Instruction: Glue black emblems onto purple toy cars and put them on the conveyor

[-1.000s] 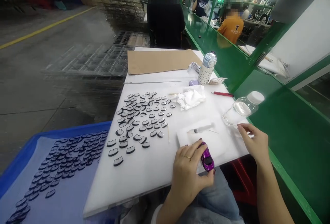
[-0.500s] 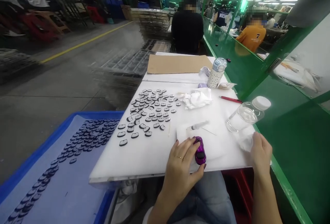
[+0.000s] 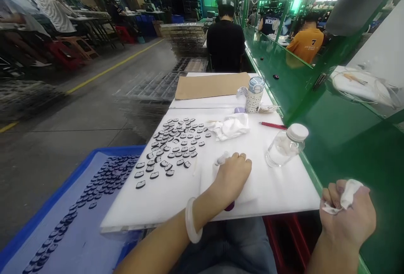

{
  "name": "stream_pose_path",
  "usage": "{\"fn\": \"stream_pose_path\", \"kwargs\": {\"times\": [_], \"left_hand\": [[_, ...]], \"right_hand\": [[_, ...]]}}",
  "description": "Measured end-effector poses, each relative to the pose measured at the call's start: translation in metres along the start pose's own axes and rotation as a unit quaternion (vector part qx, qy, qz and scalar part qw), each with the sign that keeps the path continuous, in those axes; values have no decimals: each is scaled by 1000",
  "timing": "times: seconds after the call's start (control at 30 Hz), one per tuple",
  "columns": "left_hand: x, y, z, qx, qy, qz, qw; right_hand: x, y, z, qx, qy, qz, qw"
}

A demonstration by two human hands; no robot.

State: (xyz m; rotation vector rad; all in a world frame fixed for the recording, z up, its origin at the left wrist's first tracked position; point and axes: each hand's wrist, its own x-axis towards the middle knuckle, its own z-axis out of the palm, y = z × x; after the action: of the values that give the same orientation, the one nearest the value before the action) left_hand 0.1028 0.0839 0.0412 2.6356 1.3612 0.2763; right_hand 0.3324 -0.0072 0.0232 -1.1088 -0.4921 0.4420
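My left hand (image 3: 232,175), wearing a ring and a white bangle, reaches over a white sheet on the table with its fingers curled down. Whatever those fingers hold, if anything, is hidden. A small translucent tube-like item (image 3: 221,158) lies just beyond the knuckles. Beneath my left wrist shows only the end of a purple toy car (image 3: 229,206). Off the table's right edge, my right hand (image 3: 349,215) is closed around a crumpled white tissue (image 3: 349,193).
Several small dark-edged pieces (image 3: 170,147) lie spread at the left. A clear bottle (image 3: 280,150), red pen (image 3: 273,125), white cloth (image 3: 232,126) and dotted cup (image 3: 254,95) stand or lie right. A blue tray (image 3: 94,240) holds more pieces; a green bench (image 3: 341,139) runs alongside.
My left hand has let go of the purple toy car and moved forward over the white sheet. My right hand has moved right, off the table, with the tissue. The view has shifted slightly.
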Motion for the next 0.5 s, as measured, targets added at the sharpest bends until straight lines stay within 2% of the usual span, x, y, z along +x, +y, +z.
{"fn": "stream_pose_path", "kwargs": {"times": [0.13, 0.23, 0.33, 0.43, 0.5], "left_hand": [[0, -5, -4, -60, 30, -23, 997], [5, -6, -10, -124, 93, -61, 986], [13, -10, -11, -172, 144, -98, 969], [18, -15, -6, -200, 147, -116, 962], [19, -18, -1, -206, 141, -127, 960]], "right_hand": [[-1, 0, 3, 25, -15, 27, 999], [7, 9, -5, -1, -21, 40, 999], [14, 14, -15, -20, -2, 52, 998], [16, 11, -18, -8, 18, 42, 999], [15, 5, -15, -33, 0, 31, 999]]}}
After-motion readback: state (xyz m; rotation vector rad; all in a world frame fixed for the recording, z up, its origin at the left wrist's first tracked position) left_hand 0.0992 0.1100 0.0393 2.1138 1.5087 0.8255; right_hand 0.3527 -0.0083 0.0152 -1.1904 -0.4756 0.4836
